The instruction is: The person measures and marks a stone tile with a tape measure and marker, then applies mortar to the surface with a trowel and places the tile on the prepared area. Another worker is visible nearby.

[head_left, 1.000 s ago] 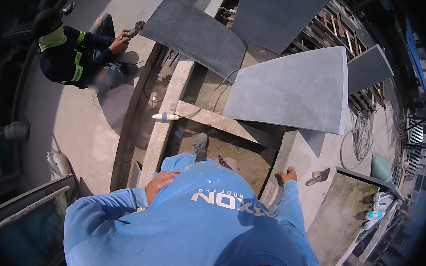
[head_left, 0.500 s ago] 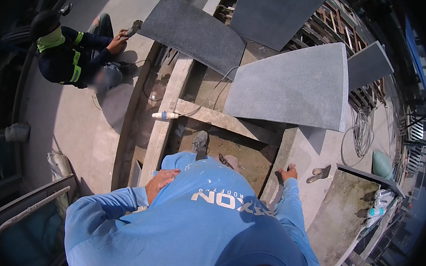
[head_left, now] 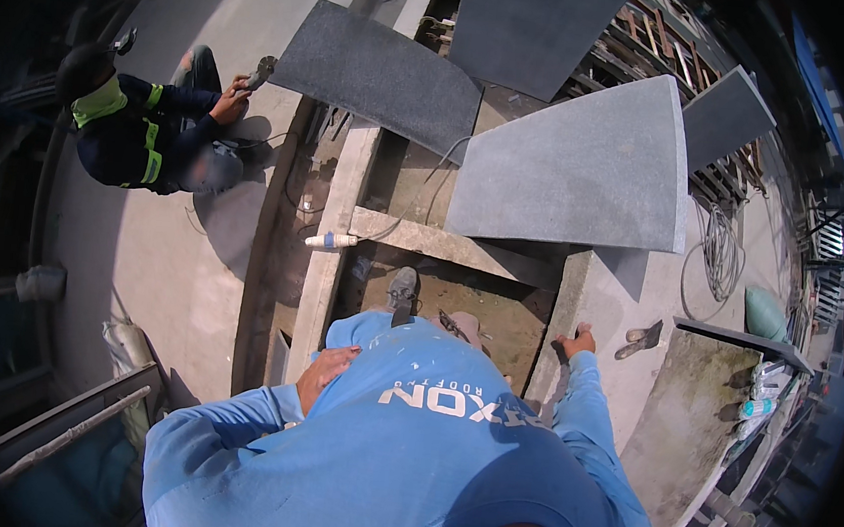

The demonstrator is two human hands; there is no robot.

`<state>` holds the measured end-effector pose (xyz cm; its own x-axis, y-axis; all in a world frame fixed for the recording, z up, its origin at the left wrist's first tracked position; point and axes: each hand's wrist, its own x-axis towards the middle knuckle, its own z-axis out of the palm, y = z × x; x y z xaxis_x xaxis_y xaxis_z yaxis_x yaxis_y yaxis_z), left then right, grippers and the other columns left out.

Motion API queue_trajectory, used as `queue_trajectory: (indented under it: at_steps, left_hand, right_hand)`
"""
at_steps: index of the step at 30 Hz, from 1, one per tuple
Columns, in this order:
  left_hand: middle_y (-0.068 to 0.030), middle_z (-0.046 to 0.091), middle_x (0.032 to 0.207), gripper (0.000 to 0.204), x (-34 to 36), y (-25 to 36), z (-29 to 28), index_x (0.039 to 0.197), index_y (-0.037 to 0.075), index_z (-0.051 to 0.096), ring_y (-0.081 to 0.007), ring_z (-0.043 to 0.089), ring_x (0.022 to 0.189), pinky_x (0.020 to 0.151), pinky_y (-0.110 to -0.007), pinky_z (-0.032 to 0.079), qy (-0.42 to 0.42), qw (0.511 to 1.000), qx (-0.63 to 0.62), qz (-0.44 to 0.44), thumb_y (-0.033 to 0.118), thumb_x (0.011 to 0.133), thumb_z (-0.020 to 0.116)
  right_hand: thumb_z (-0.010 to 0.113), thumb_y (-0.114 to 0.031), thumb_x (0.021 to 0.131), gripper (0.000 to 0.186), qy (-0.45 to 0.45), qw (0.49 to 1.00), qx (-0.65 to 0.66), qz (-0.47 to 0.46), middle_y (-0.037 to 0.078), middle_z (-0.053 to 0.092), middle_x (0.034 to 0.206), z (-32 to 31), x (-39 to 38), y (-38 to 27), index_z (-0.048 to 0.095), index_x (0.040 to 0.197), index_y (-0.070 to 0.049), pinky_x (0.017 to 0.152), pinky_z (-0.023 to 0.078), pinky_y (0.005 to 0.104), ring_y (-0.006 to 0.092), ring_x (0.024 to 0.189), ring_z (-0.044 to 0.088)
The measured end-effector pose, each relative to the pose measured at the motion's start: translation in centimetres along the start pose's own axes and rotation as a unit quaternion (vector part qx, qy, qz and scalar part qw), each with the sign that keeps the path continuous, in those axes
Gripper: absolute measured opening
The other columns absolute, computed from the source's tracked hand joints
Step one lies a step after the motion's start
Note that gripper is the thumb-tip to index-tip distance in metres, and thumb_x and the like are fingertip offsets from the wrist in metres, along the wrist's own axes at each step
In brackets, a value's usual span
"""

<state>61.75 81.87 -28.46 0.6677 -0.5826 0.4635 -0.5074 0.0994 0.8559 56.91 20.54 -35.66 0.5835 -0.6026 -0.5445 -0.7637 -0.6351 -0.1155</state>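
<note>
My left hand (head_left: 326, 375) lies with its fingers stretched against the blue clothing at my left side, holding nothing. On the right, my right hand (head_left: 575, 340) leans on the concrete ledge (head_left: 566, 295), its fingers apart and no tool in it. A pair of dark gloves (head_left: 639, 340) lies on the concrete just right of that hand. Ahead of me a large light grey stone slab (head_left: 573, 166) rests across the concrete beams. Beside it is a darker grey slab (head_left: 382, 72). My shoe (head_left: 402, 287) shows in the pit between the beams.
A co-worker (head_left: 140, 132) crouches at the left, holding an angle grinder (head_left: 260, 72) near the dark slab's end. A white cable connector (head_left: 331, 242) sits on the left beam (head_left: 328, 266). Coiled cable (head_left: 718, 252) and a green sack (head_left: 766, 315) lie at the right.
The view has shifted slightly. Both my hands keep their places, one on my clothing and one on the ledge. The co-worker still holds the grinder, with the upper body leaning slightly differently.
</note>
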Motion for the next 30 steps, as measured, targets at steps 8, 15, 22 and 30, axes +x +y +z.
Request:
queue_trajectory:
  at_steps: [8, 15, 22, 30]
  left_hand:
    - [-0.0254, 0.051, 0.136, 0.069, 5.5, -3.3, -1.8, 0.148, 0.009, 0.037, -0.0441, 0.052, 0.125, 0.104, -0.059, 0.041, -0.05, 0.992, 0.103, -0.05, 0.039, 0.091, 0.063]
    - [-0.0247, 0.05, 0.137, 0.07, 13.1, -4.9, -3.4, 0.147, 0.009, 0.039, -0.0441, 0.052, 0.124, 0.103, -0.058, 0.042, -0.158, 0.977, 0.137, -0.034, 0.04, 0.09, 0.065]
    - [-0.024, 0.05, 0.137, 0.072, 18.6, -5.7, -1.5, 0.145, 0.008, 0.04, -0.044, 0.053, 0.122, 0.102, -0.057, 0.043, -0.24, 0.957, 0.16, -0.009, 0.041, 0.088, 0.068]
    - [-0.0233, 0.049, 0.138, 0.073, 25.4, -5.8, 6.4, 0.144, 0.008, 0.042, -0.0439, 0.053, 0.121, 0.1, -0.055, 0.044, -0.359, 0.918, 0.164, 0.043, 0.042, 0.086, 0.071]
  right_hand:
    - [0.075, -0.046, 0.078, 0.098, -0.028, 0.999, -0.042, 0.011, 0.026, 0.021, 0.162, 0.3, 3.0, 2.3, 0.033, 0.153, -0.001, 0.117, 0.036, 0.0388, 0.0374, 0.143, 0.039]
    - [0.073, -0.041, 0.084, 0.087, -0.003, 0.991, 0.116, 0.067, 0.024, 0.016, 0.164, 1.2, 0.2, 0.2, 0.036, 0.152, -0.001, 0.119, 0.033, 0.0446, 0.0412, 0.146, 0.033]
    - [0.064, -0.027, 0.092, 0.057, 0.185, 0.936, 0.294, 0.054, 0.021, 0.036, 0.156, 9.0, -10.3, 0.1, 0.053, 0.142, -0.003, 0.116, 0.036, 0.0462, 0.0406, 0.141, 0.039]
    - [0.06, -0.016, 0.091, 0.033, 0.345, 0.838, 0.372, 0.203, 0.022, 0.07, 0.105, 11.3, -16.8, 13.9, 0.068, 0.12, -0.002, 0.092, 0.05, 0.0492, 0.0418, 0.103, 0.065]
